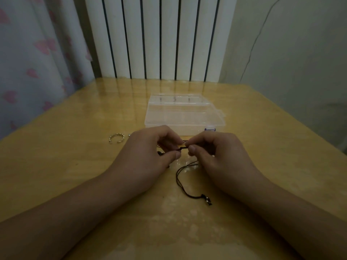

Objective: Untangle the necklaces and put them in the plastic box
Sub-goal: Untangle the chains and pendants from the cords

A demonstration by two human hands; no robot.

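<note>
Seen from above, two bare forearms reach forward over a glossy wooden table (56, 166). Nearest the viewer, the loose end of a thin black cord (185, 191) trails on the tabletop in a loop and ends in a small dark pendant (207, 200).

Further up, the cord rises to the hands, which meet at the middle of the table. The left hand (150, 152) has its fingers curled, thumb and fingertips pinching the cord. The right hand (212, 152) mirrors it, also pinching the cord, with only a short stretch of cord between the two grips. Held this close, the hands are probably working a knot or tangle apart. What may be a second fine chain lies under them, too faint to make out.

To the left of the hands lies a silver open ring (116, 138).

Just behind the hands sits the clear plastic box (159, 117). Its lid looks closed, though the plastic is too transparent to be sure, and no necklace shows inside. A white ribbed radiator (159, 38) stands behind the table.
</note>
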